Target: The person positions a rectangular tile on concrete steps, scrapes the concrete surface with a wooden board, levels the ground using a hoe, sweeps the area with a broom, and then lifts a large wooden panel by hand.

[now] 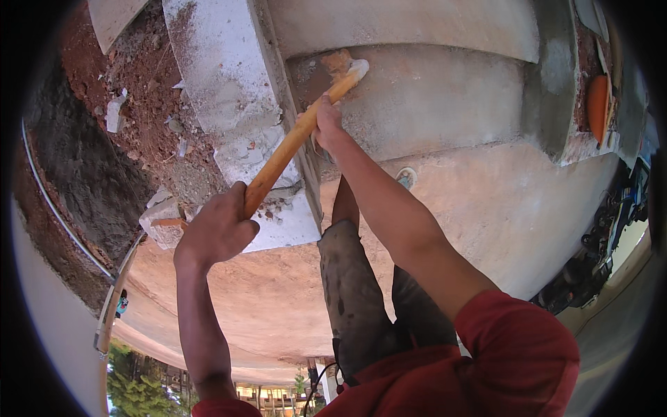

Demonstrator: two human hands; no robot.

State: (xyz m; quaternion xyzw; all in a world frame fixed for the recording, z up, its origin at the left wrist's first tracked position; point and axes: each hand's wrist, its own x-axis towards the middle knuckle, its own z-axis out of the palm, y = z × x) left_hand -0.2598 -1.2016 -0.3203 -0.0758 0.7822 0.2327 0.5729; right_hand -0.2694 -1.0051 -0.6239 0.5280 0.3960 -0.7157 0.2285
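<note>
A long yellow wooden tool handle (288, 149) runs slantwise from lower left to upper right. My left hand (219, 226) is wrapped round its lower end. Farther up the shaft, my right hand (326, 124) grips it near the far end. That end is whitish and lies by the corner of the step, next to an orange-brown patch (336, 62). Whether this patch is the tool's head or stuck-on soil, I cannot tell. A pale concrete ledge (267, 240) passes beneath the shaft and my left hand.
Broad curved concrete steps (445, 104) spread ahead and to the right. Left of the ledge lie reddish soil (149, 90) and broken masonry (163, 221). An orange object (597, 108) rests at the far right. Below it are dark, jumbled items (590, 257).
</note>
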